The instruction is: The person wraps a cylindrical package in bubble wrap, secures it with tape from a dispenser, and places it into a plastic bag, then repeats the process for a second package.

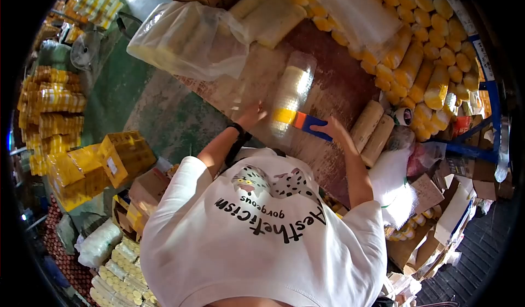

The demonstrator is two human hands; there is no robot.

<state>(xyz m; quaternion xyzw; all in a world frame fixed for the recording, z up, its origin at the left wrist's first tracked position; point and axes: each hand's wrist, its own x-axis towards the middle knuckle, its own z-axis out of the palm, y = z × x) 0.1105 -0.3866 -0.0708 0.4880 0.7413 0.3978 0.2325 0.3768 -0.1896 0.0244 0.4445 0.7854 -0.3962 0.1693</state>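
On the worn wooden tabletop (240, 91) in front of me lies a clear plastic-wrapped roll (296, 84) of pale stacked pieces. A yellow tape band (283, 115) crosses its near end. My right hand (332, 129) is closed around a blue and orange tape dispenser (318, 127), whose orange end meets the roll's right side at the band. To the left of the roll, apart from it, is my left hand (251, 115), its fingers loosely extended and holding nothing that I can see.
A big clear plastic bag (188, 39) covers the table's far left. Yellow-ended wrapped rolls (432, 22) pile up at the far right. Two brown wrapped rolls (373, 126) lie right of my right hand. Yellow-taped cartons (101, 162) stand on the floor at left.
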